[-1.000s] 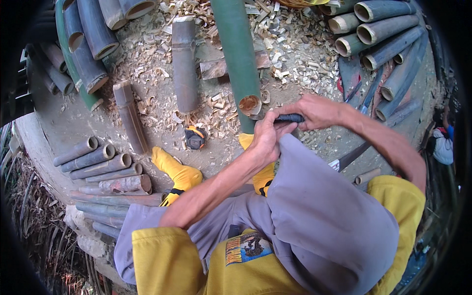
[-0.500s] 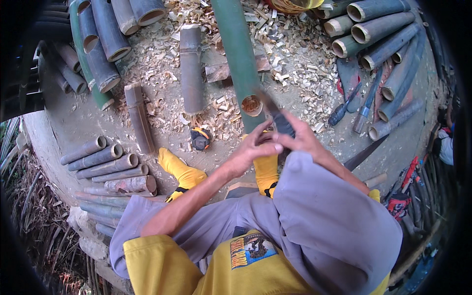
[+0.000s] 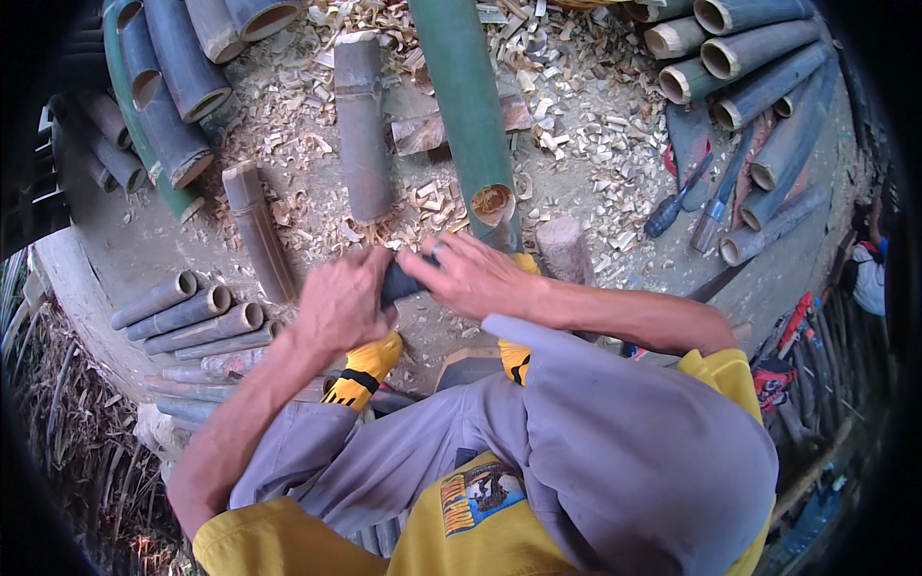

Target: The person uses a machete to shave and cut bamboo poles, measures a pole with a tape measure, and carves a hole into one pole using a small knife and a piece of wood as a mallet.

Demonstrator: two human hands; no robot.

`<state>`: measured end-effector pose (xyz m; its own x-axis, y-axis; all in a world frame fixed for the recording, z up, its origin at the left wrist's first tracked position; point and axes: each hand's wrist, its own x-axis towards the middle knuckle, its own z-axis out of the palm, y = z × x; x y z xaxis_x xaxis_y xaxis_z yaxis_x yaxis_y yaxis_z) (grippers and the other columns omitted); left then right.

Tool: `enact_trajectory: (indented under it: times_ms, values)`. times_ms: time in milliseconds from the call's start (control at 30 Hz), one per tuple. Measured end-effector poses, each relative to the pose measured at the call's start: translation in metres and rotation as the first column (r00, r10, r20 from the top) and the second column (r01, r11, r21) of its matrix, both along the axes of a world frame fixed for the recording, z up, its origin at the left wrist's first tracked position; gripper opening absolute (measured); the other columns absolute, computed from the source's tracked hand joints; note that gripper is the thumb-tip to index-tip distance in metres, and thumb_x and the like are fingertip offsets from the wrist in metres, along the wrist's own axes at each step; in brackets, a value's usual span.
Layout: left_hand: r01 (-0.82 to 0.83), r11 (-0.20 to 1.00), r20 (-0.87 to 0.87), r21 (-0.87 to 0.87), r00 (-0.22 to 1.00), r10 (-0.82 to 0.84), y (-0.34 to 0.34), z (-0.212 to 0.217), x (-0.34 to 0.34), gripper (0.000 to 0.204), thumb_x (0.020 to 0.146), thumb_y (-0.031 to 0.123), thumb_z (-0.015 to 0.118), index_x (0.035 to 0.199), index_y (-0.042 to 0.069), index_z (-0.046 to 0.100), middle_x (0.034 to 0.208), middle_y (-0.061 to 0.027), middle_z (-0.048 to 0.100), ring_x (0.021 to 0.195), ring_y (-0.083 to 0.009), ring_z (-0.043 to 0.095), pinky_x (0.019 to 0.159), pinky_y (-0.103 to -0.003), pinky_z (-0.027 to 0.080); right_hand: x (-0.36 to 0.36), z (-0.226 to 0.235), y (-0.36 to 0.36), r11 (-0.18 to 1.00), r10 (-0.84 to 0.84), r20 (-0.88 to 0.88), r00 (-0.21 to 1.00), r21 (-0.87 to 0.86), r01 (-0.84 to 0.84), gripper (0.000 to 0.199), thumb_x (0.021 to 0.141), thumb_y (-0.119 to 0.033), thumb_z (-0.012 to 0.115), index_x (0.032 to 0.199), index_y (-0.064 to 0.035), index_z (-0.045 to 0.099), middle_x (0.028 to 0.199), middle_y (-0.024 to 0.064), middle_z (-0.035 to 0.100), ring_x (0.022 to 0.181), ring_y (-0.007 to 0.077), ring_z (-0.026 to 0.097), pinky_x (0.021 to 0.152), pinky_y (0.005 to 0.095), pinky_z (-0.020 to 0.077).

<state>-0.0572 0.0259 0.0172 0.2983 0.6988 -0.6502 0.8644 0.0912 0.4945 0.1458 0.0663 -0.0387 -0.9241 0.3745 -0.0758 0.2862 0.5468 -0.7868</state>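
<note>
hands (image 3: 408,288) hide dark tool (image 3: 399,283), mostly obscured

Green bamboo pole (image 3: 468,115) smooth, matt; wood shavings (image 3: 576,115) rough, pale.

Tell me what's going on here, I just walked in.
A person is crouched over a floor strewn with bamboo shavings, gripping a dark tool handle between the left hand and right hand. Just ahead lies a long green bamboo pole, its cut end facing the hands. Shorter grey bamboo sections lie around, stacked at left and upper right, and blue-handled tools rest to the right.
</note>
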Motion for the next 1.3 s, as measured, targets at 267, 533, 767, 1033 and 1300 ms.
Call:
enact_trajectory:
  times_ms: [267,533,767,1033,1300]
  values:
    - [0.05,0.983,0.003,-0.178,0.999,-0.051,0.04,-0.034,-0.029,0.036,0.065,0.027,0.076,0.09,0.005,0.064,0.073,-0.0201,0.066,0.069,-0.0368,0.066,0.067,-0.045,0.054,-0.026,0.001,0.035,0.931,0.077,0.199,0.977,-0.365,0.0,0.045,0.081,-0.006,0.057,0.122,0.0006,0.042,0.088,0.0245,0.06,0.083,0.0428,0.064,0.07,0.0479,0.0541]
    - [-0.589,0.712,0.036,-0.382,0.76,0.648,-0.07,-0.032,0.057,0.036,0.065,0.017,0.075,0.097,0.004,0.063,0.077,-0.0224,0.067,0.071,-0.0382,0.067,0.07,-0.044,0.054,-0.005,-0.008,0.035,0.817,0.563,0.133,0.816,-0.236,-0.526,0.025,0.08,-0.012,0.057,0.103,-0.007,0.05,0.069,0.015,0.063,0.067,0.0342,0.067,0.052,0.0448,0.0527]
    - [-0.814,0.445,0.099,-0.372,0.442,0.892,-0.091,-0.026,0.168,0.045,0.07,0.014,0.072,0.111,0.003,0.056,0.076,-0.023,0.065,0.073,-0.0359,0.068,0.066,-0.043,0.053,0.035,-0.01,0.04,0.685,0.726,0.122,0.677,-0.037,-0.728,0.01,0.072,-0.017,0.062,0.078,-0.0085,0.061,0.059,0.0065,0.061,0.06,0.0268,0.066,0.043,0.0391,0.0489]
    - [-0.762,0.604,0.359,-0.234,0.51,0.782,-0.009,-0.012,0.156,0.05,0.071,0.016,0.073,0.11,-0.006,0.051,0.083,-0.024,0.063,0.079,-0.0378,0.066,0.07,-0.043,0.051,0.09,0.083,0.089,0.933,-0.102,-0.327,0.939,0.297,0.205,0.053,0.071,-0.015,0.068,0.123,-0.008,0.057,0.108,0.0149,0.06,0.106,0.0243,0.056,0.09,0.0412,0.045]
    - [-0.634,0.733,0.682,-0.247,0.423,0.596,-0.014,-0.013,0.17,0.076,0.073,0.032,0.077,0.129,-0.006,0.043,0.12,-0.0174,0.055,0.108,-0.0281,0.055,0.088,-0.038,0.048,0.121,0.056,0.025,0.474,-0.675,0.402,0.619,-0.407,0.781,0.054,0.079,-0.016,0.065,0.128,-0.0015,0.047,0.1,0.0153,0.063,0.09,0.0195,0.062,0.081,0.0351,0.0487]
